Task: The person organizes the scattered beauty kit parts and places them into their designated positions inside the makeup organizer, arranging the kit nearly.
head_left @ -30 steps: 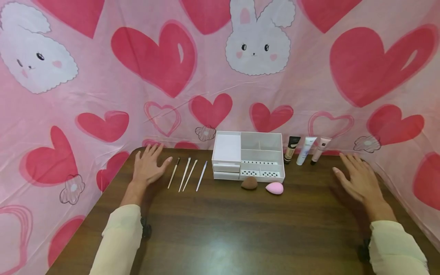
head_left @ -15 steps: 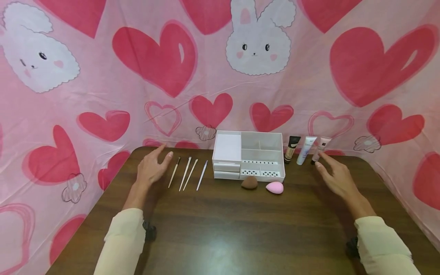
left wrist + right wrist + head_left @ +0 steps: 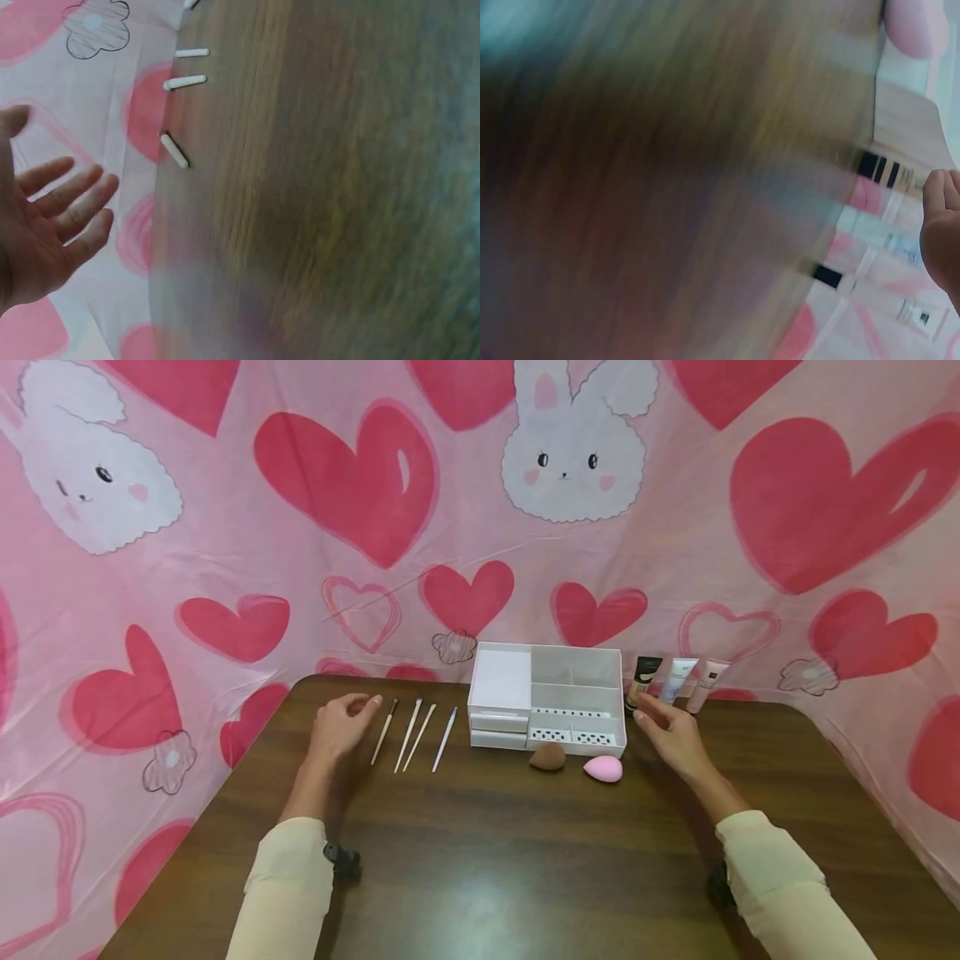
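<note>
My left hand (image 3: pixel 341 727) hovers beside the dark-tipped makeup brush (image 3: pixel 385 732), its fingers loosely bent. In the left wrist view that hand (image 3: pixel 56 225) holds nothing. My right hand (image 3: pixel 675 743) reaches to the black-and-beige tube (image 3: pixel 647 670), thumb and index fingertip apart right in front of it. A white-and-blue tube (image 3: pixel 679 678) stands partly hidden behind the right hand. Beyond it stands a pale pink tube (image 3: pixel 707 685). In the right wrist view the hand (image 3: pixel 941 240) shows only at the right edge, overlapping the beige tube (image 3: pixel 889 171).
A white organizer (image 3: pixel 501 681) with drawers and compartments stands at the back of the wooden table (image 3: pixel 480 843). Before it lie a brown sponge (image 3: pixel 548 757) and a pink sponge (image 3: pixel 604 768). Two slim brushes (image 3: pixel 408 735) and a white-and-lilac stick (image 3: pixel 445 740) lie left of it. Behind hangs a heart-print cloth (image 3: pixel 345 485).
My right hand has moved left from the table's right side to the black-and-beige tube. My left hand has shifted slightly right toward the brushes, its fingers bending more.
</note>
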{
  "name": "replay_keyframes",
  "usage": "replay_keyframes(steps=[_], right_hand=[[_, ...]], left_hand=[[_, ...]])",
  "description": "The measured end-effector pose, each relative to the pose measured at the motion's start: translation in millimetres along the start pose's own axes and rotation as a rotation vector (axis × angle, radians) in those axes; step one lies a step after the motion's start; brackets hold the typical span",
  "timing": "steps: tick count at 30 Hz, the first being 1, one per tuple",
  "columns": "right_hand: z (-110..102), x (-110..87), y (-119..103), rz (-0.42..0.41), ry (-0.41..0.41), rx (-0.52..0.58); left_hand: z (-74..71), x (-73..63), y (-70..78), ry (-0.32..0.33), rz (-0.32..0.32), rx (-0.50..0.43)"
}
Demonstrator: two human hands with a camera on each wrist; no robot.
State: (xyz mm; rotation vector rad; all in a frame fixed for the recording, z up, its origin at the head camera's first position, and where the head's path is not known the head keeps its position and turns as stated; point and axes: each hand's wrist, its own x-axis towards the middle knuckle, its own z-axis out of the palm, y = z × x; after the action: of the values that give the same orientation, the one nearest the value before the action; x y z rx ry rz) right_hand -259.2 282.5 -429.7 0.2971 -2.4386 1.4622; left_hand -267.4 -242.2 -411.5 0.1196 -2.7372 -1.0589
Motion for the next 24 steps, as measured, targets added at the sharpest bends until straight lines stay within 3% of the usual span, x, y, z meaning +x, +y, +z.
replay_keyframes(steps=[5,12,24], right_hand=[[11,4.3,3,0.089,-0.024,0.068],[22,7.1,3,0.135,-0.017,0.198],[29,10.0,9,0.147,-0.036,0.296]], left_hand=[[6.5,-0.7,-1.9,-0.083,-0.046,0.058],[12.4,-4.3,-10.2,-0.165,-0.108,0.123],[18.1,-4.9,-17.0,-0.147,-0.155,0.131]])
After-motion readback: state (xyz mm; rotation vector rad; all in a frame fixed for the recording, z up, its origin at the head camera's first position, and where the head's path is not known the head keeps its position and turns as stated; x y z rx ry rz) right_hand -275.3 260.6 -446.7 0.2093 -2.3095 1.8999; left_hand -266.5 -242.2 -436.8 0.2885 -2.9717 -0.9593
